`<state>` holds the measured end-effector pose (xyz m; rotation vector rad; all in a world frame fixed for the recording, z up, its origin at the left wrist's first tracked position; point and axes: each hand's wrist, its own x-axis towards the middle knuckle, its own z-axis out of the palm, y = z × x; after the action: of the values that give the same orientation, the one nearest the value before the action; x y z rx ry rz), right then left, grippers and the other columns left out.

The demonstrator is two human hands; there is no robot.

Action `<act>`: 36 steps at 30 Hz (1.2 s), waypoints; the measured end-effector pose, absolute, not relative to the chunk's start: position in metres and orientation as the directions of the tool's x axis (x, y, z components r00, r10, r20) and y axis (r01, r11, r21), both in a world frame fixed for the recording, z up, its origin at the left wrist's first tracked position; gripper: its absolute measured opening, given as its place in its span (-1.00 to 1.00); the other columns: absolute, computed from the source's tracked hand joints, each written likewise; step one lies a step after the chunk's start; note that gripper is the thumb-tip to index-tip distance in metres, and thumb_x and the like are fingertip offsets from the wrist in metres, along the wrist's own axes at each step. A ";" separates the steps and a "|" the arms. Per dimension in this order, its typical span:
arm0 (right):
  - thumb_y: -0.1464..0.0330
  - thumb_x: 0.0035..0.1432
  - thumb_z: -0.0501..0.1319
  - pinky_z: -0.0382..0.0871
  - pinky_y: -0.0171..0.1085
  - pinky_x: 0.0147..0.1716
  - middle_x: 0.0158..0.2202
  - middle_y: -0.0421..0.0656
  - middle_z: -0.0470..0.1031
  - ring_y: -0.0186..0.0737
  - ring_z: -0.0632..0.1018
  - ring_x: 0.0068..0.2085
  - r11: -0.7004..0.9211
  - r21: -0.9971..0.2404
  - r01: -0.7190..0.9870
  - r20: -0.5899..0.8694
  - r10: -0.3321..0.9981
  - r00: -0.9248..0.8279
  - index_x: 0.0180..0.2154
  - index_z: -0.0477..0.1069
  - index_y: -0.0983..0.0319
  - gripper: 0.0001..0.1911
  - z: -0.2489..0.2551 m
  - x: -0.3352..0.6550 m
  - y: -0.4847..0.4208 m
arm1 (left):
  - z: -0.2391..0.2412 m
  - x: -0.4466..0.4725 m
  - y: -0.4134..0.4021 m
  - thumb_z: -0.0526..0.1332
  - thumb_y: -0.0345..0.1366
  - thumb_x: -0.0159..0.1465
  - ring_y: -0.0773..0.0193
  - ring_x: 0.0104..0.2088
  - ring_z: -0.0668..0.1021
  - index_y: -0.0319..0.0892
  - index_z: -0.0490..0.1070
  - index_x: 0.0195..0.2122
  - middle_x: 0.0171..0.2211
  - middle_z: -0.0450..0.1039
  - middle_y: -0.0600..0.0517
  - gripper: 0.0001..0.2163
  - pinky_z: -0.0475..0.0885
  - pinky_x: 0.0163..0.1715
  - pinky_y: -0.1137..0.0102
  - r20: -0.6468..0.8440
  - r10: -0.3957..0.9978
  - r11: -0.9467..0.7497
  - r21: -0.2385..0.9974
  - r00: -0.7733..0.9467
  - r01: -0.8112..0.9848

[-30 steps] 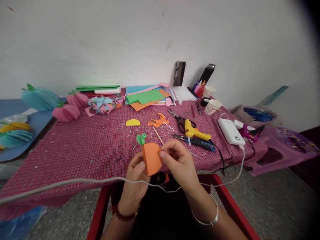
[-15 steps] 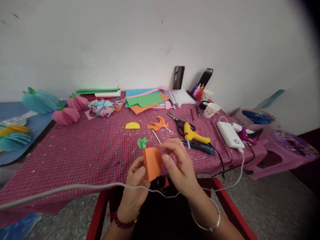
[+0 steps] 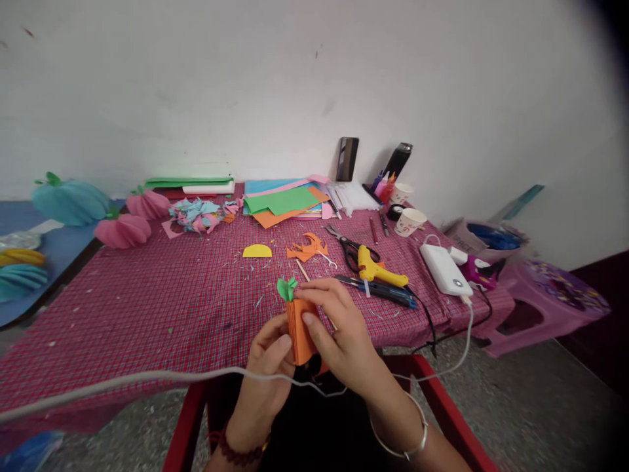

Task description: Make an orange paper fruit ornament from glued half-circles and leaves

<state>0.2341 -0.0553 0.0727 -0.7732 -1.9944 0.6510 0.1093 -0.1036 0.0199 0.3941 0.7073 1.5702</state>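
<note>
Red checked cloth is covering the bench (image 3: pixel 147 308), where scissors (image 3: pixel 348 246) and a yellow glue gun (image 3: pixel 376 269) are lying. Both hands, left hand (image 3: pixel 268 367) and right hand (image 3: pixel 339 337), are pinching an orange paper fruit (image 3: pixel 299 334) with a green leaf (image 3: pixel 287 288) above the bench's near edge.

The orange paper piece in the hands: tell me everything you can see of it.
The orange paper piece looks like folded card, plain orange, with a small green paper leaf at its top. It is held upright in the air, in front of the near edge of the table, above the lap. The left hand pinches its lower left side; the right hand grips its top and right side, a finger across its face. A white cable passes just below it.
</note>
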 end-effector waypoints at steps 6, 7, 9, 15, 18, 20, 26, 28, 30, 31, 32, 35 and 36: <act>0.54 0.25 0.13 0.36 -0.11 0.03 -0.02 -0.11 0.38 -0.19 0.42 0.03 0.667 -0.695 0.268 0.543 0.731 -0.414 0.02 0.36 0.14 -0.67 0.072 0.234 -0.055 | 0.021 0.109 -0.103 0.43 -0.28 0.00 0.25 -0.38 0.60 -0.09 0.62 -0.27 -0.34 0.60 0.03 -0.77 0.53 -0.28 0.38 -0.159 0.979 0.008 0.658 -0.129 -0.753; 0.54 0.25 0.13 0.36 -0.11 0.03 -0.02 -0.10 0.38 -0.20 0.42 0.02 0.666 -0.697 0.267 0.541 0.732 -0.413 0.01 0.37 0.15 -0.67 0.073 0.234 -0.055 | 0.021 0.109 -0.104 0.43 -0.28 0.00 0.25 -0.39 0.60 -0.10 0.62 -0.27 -0.34 0.60 0.03 -0.77 0.53 -0.27 0.38 -0.159 0.979 0.012 0.659 -0.123 -0.752; 0.55 0.24 0.13 0.36 -0.13 0.02 -0.03 -0.10 0.38 -0.20 0.42 0.02 0.664 -0.699 0.265 0.540 0.733 -0.413 -0.01 0.37 0.16 -0.69 0.074 0.234 -0.055 | 0.021 0.109 -0.104 0.43 -0.28 0.00 0.26 -0.41 0.60 -0.11 0.62 -0.28 -0.36 0.60 0.03 -0.77 0.53 -0.27 0.38 -0.160 0.980 0.020 0.659 -0.114 -0.752; 0.56 0.24 0.13 0.36 -0.14 0.02 -0.05 -0.11 0.38 -0.21 0.42 0.01 0.665 -0.695 0.273 0.534 0.732 -0.423 -0.06 0.39 0.18 -0.72 0.075 0.234 -0.055 | 0.018 0.109 -0.105 0.43 -0.29 0.00 0.23 -0.34 0.62 -0.10 0.61 -0.26 -0.31 0.61 0.01 -0.76 0.53 -0.27 0.38 -0.186 0.975 0.029 0.648 -0.121 -0.761; 0.56 0.23 0.14 0.36 -0.13 0.01 -0.05 -0.11 0.37 -0.21 0.42 0.01 0.665 -0.693 0.278 0.535 0.733 -0.420 -0.07 0.39 0.18 -0.73 0.074 0.234 -0.055 | 0.017 0.109 -0.105 0.43 -0.28 0.01 0.22 -0.33 0.63 -0.10 0.61 -0.27 -0.32 0.61 0.01 -0.77 0.53 -0.26 0.38 -0.184 0.976 0.032 0.652 -0.117 -0.758; 0.55 0.23 0.14 0.37 -0.13 -0.01 -0.06 -0.11 0.37 -0.21 0.42 0.00 0.666 -0.692 0.279 0.535 0.733 -0.421 -0.07 0.40 0.17 -0.73 0.074 0.235 -0.055 | 0.017 0.109 -0.104 0.43 -0.28 0.01 0.21 -0.33 0.63 -0.11 0.61 -0.27 -0.33 0.61 0.01 -0.77 0.53 -0.25 0.38 -0.181 0.977 0.035 0.658 -0.113 -0.752; 0.55 0.24 0.14 0.38 -0.08 0.01 -0.06 -0.10 0.39 -0.17 0.43 0.01 0.668 -0.698 0.258 0.544 0.728 -0.417 -0.05 0.39 0.15 -0.71 0.075 0.235 -0.053 | 0.018 0.109 -0.103 0.44 -0.29 0.00 0.27 -0.35 0.62 -0.11 0.61 -0.27 -0.31 0.62 0.04 -0.77 0.54 -0.29 0.43 -0.172 0.978 0.023 0.642 -0.116 -0.766; 0.54 0.24 0.14 0.38 -0.07 0.01 -0.07 -0.10 0.39 -0.16 0.43 0.00 0.665 -0.702 0.255 0.542 0.731 -0.415 -0.05 0.38 0.14 -0.71 0.076 0.235 -0.053 | 0.019 0.109 -0.103 0.44 -0.30 0.01 0.28 -0.36 0.62 -0.11 0.61 -0.27 -0.33 0.62 0.04 -0.78 0.53 -0.33 0.46 -0.176 0.978 0.025 0.639 -0.115 -0.769; 0.54 0.24 0.14 0.39 -0.06 0.00 -0.07 -0.10 0.39 -0.16 0.43 0.00 0.666 -0.701 0.254 0.544 0.730 -0.414 -0.06 0.39 0.13 -0.72 0.076 0.235 -0.052 | 0.019 0.108 -0.102 0.44 -0.30 0.00 0.27 -0.36 0.62 -0.12 0.61 -0.28 -0.33 0.63 0.04 -0.77 0.54 -0.34 0.46 -0.187 0.976 0.032 0.636 -0.114 -0.771; 0.54 0.24 0.14 0.39 -0.06 -0.01 -0.07 -0.10 0.39 -0.15 0.43 0.00 0.668 -0.699 0.254 0.546 0.729 -0.413 -0.07 0.39 0.13 -0.72 0.076 0.235 -0.052 | 0.020 0.109 -0.102 0.45 -0.30 -0.01 0.27 -0.36 0.62 -0.12 0.61 -0.28 -0.32 0.63 0.03 -0.77 0.54 -0.33 0.45 -0.194 0.974 0.035 0.633 -0.114 -0.773; 0.54 0.24 0.14 0.39 -0.06 -0.01 -0.07 -0.10 0.39 -0.15 0.44 0.00 0.671 -0.697 0.253 0.550 0.727 -0.411 -0.07 0.39 0.13 -0.72 0.076 0.235 -0.052 | 0.020 0.109 -0.102 0.46 -0.30 -0.02 0.27 -0.36 0.62 -0.12 0.61 -0.28 -0.31 0.63 0.03 -0.76 0.54 -0.33 0.45 -0.201 0.973 0.038 0.630 -0.116 -0.776; 0.55 0.23 0.14 0.40 -0.08 -0.02 -0.08 -0.10 0.39 -0.17 0.44 -0.01 0.679 -0.688 0.254 0.560 0.720 -0.410 -0.09 0.40 0.14 -0.73 0.077 0.235 -0.051 | 0.021 0.109 -0.102 0.47 -0.29 -0.04 0.28 -0.35 0.62 -0.13 0.61 -0.29 -0.31 0.63 0.04 -0.74 0.54 -0.31 0.46 -0.221 0.969 0.050 0.622 -0.114 -0.782; 0.55 0.23 0.14 0.40 -0.08 -0.02 -0.08 -0.10 0.39 -0.17 0.44 -0.01 0.681 -0.686 0.256 0.560 0.719 -0.412 -0.09 0.40 0.14 -0.73 0.077 0.235 -0.051 | 0.021 0.109 -0.102 0.47 -0.29 -0.05 0.28 -0.36 0.62 -0.13 0.61 -0.29 -0.32 0.63 0.04 -0.74 0.54 -0.31 0.46 -0.225 0.969 0.057 0.620 -0.107 -0.782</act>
<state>0.2348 -0.0505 0.0769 -0.7542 -1.9785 0.6383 0.1088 -0.1016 0.0213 0.3290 0.7292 1.5232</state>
